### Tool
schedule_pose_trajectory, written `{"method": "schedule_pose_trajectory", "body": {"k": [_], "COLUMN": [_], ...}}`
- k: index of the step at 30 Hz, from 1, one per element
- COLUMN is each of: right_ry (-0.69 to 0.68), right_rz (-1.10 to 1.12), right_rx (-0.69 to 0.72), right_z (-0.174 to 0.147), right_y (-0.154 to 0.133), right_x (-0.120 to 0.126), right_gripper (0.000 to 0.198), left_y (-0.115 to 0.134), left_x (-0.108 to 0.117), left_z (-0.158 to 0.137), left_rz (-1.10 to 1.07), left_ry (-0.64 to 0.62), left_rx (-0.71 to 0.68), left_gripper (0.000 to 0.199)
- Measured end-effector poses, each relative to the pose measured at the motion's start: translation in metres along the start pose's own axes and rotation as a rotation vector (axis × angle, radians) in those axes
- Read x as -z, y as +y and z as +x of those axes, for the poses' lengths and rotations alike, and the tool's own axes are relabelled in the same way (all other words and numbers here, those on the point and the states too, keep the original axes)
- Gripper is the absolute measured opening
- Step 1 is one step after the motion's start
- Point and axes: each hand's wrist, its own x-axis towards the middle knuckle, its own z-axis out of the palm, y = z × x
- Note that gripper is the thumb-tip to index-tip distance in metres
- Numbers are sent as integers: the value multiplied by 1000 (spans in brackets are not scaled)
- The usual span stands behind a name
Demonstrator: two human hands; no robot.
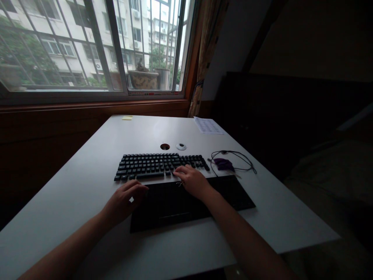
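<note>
Rows of loose black keycaps [148, 164] are laid out on the white table in keyboard order. Nearer to me lies a black keyboard base [175, 208], with a cable running from its back edge. My right hand [192, 179] reaches over the base, thumb and forefinger closing on a keycap at the front of the layout, right of the long space bar [150, 175]. At the base's back left corner, my left hand [126, 198] has its fingers curled against the edge; its thumb tip is partly hidden.
Right of the keycaps lie a coiled black cable [247, 158] and a purple cloth [223, 164]. Beyond them are a cable hole [164, 147], its round cover [181, 146], printed paper [208, 126] and a yellow sticky note [127, 118]. A barred window stands behind the table.
</note>
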Motion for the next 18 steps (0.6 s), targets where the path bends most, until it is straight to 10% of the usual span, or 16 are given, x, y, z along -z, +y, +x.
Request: {"method": "schedule_pose_trajectory", "body": {"k": [18], "right_ry": [-41], "right_rz": [-21], "right_rx": [-64], "right_z": [0], "right_y": [-3], "right_x": [-2], "right_gripper": [47], "left_y": [-2], "left_x": [0], "left_z": [-1], "left_rz": [20], "left_ry": [13], "left_rx": [-4], "left_gripper": [18]}}
